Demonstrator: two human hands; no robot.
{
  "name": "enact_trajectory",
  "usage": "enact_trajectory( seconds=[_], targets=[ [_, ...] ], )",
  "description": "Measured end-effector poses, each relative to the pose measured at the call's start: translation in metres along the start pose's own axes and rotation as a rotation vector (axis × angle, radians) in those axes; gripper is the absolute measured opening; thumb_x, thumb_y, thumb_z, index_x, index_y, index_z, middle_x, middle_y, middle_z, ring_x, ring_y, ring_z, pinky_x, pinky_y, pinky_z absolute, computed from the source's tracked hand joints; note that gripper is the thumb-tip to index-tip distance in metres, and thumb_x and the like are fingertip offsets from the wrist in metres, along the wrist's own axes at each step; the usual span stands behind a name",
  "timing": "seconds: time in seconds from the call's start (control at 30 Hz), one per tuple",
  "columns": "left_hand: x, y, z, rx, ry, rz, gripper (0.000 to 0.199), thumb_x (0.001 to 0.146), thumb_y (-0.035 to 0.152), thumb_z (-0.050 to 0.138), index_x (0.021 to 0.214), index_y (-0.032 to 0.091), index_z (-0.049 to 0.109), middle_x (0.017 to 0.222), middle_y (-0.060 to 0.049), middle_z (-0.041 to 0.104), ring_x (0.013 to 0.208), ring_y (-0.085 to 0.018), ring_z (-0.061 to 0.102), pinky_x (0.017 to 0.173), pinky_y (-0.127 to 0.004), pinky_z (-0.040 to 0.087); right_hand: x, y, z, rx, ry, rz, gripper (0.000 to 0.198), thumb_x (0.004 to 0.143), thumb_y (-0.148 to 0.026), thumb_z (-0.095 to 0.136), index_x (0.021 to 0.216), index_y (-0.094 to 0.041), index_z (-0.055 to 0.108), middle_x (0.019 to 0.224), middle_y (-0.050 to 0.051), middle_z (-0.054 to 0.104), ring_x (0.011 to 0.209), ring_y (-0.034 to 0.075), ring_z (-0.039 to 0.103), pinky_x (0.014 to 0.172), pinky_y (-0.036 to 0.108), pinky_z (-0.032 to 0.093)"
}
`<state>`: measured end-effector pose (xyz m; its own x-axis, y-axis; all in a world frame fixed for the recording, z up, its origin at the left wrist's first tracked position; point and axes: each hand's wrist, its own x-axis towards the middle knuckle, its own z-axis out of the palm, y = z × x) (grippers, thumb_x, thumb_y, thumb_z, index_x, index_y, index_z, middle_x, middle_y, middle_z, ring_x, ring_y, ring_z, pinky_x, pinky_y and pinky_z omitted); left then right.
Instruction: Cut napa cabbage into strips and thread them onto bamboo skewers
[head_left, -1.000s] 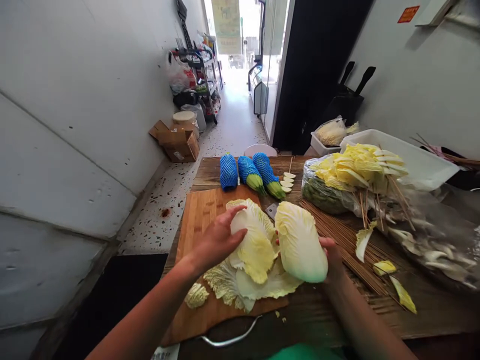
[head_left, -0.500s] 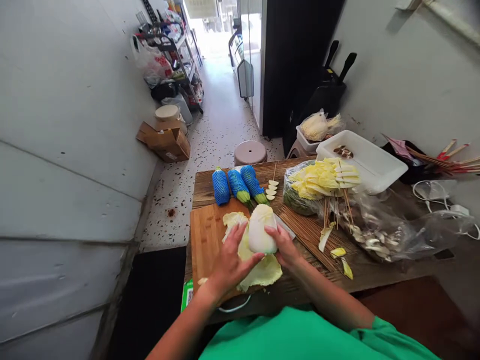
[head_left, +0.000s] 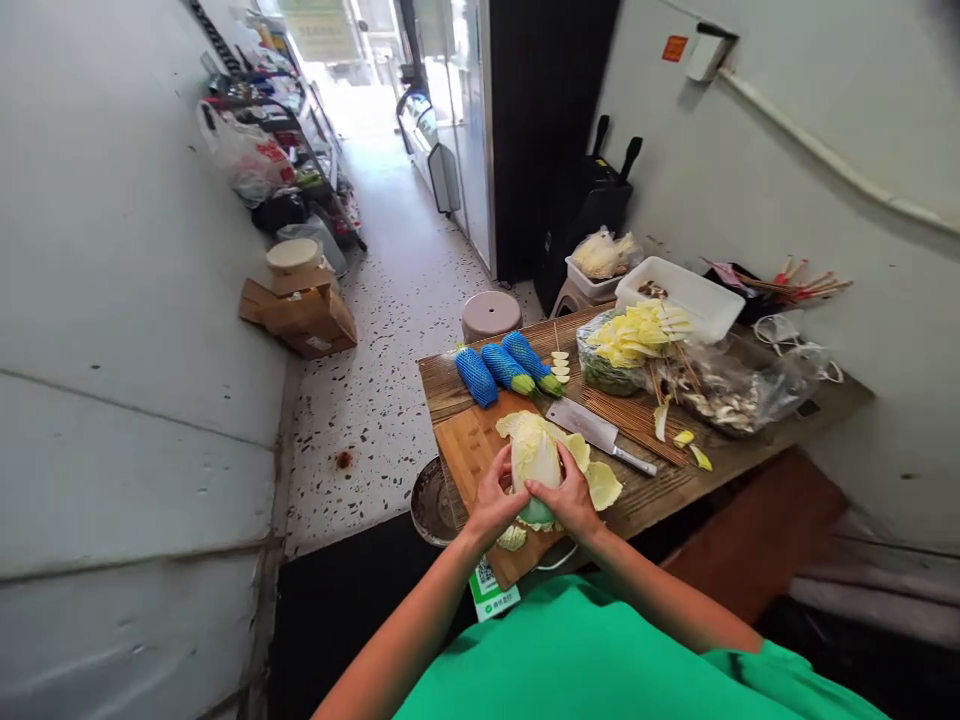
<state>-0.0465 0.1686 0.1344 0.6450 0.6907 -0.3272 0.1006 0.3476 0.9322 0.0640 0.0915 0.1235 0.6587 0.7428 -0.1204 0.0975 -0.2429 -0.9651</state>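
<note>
Wooden worktop [head_left: 652, 500], cutting board [head_left: 466, 440] at its near left edge. Chinese cabbage [head_left: 536, 460] over the board and loose leaves [head_left: 604, 486]: long axis fore-aft, leafy tip away, pale base toward the body. Grip: left hand [head_left: 495, 497] and right hand [head_left: 568, 492] clasp both sides. Green card [head_left: 498, 600] below, QR-coded, lettering too small to read.

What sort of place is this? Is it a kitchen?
Sort of: it looks like a food preparation spot, maybe in a small shop. A cabbage is held over a wooden cutting board, a cleaver lies nearby, and thin sticks lie in a pile.
</note>
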Motion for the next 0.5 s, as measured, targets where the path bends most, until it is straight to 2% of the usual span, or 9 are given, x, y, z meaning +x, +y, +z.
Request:
enact_trajectory(
  seconds=[0.17,0.33,0.43,0.5],
  targets=[
    [-0.004,-0.003,-0.008,0.01,-0.101,-0.065,0.074,0.055,0.024,0.072,0.123,0.017,0.045,0.104,-0.009,0.06,0.095,-0.024,0.057,0.082,-0.034,0.046,-0.021,-0.002,0.001,-0.048,0.082,0.007,0.083,0.055,-0.033,0.071,0.129,-0.017,0.037,0.127,0.012,0.048,0.118,0.027,0.043,0.1,0.041,0.034],
    [0.018,0.004,0.005,0.038,-0.212,-0.07,0.064,0.054,0.023,0.069,0.115,0.014,0.051,0.102,-0.008,0.062,0.091,-0.023,0.058,0.079,-0.031,0.046,-0.01,0.002,-0.016,-0.021,0.074,0.043,0.081,0.053,-0.034,0.072,0.127,-0.02,0.04,0.123,0.009,0.052,0.114,0.026,0.046,0.098,0.043,0.034],
    [0.041,0.011,0.014,0.24,-0.211,-0.112,0.054,0.059,0.017,0.058,0.112,0.013,0.052,0.097,-0.007,0.064,0.084,-0.021,0.059,0.071,-0.029,0.047,0.009,0.005,-0.031,0.045,0.04,0.086,0.081,0.053,-0.035,0.072,0.126,-0.019,0.042,0.12,0.009,0.054,0.11,0.026,0.05,0.095,0.041,0.038],
    [0.059,0.017,0.014,0.465,-0.203,-0.073,0.047,0.061,0.014,0.052,0.108,0.015,0.055,0.094,-0.005,0.065,0.082,-0.019,0.06,0.07,-0.028,0.047,0.026,0.007,-0.042,0.062,-0.033,0.136,0.077,0.054,-0.036,0.072,0.124,-0.019,0.044,0.115,0.008,0.057,0.105,0.025,0.053,0.089,0.038,0.042]
  ],
)
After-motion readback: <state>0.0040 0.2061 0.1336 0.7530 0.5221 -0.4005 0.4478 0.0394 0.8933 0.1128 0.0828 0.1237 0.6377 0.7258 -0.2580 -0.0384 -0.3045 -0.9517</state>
